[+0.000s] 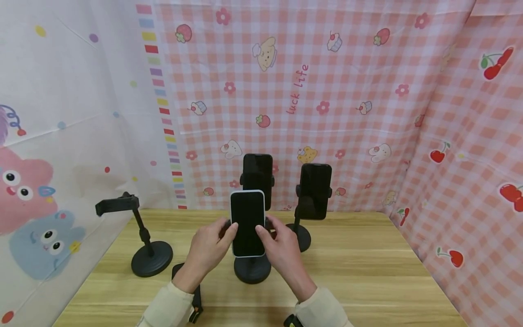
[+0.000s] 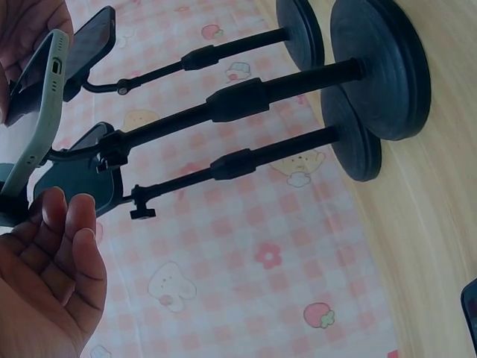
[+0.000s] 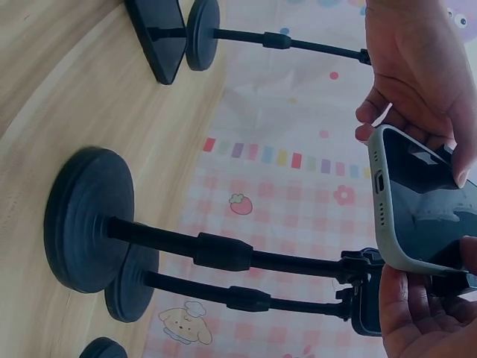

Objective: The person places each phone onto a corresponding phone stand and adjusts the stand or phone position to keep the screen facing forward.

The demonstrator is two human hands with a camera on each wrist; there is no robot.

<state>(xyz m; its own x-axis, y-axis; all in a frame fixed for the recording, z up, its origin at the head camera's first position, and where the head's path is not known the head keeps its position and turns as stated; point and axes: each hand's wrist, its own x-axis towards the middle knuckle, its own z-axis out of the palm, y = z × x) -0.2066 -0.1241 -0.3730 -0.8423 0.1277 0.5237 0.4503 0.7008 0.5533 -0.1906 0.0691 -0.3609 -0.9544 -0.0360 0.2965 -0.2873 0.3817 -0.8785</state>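
A smartphone (image 1: 248, 223) with a black screen and pale case stands upright at the head of the middle phone stand (image 1: 252, 271). My left hand (image 1: 208, 247) grips its left edge, thumb on the front and fingers curled behind at the stand's clamp. On the opposite edge, my right hand (image 1: 283, 245) grips the phone the same way, its thumb (image 1: 264, 234) on the screen side. From below, the right wrist view shows the phone's port end (image 3: 380, 183) and the clamp behind it. Part of the clamp is hidden by the phone and fingers.
Behind are two more stands holding black phones, one phone (image 1: 258, 170) in the middle and another phone (image 1: 314, 190) to the right. A stand with a bare holder (image 1: 151, 259) is at left. Another dark phone (image 3: 160, 37) lies on the wooden table (image 1: 367, 272), below my left wrist.
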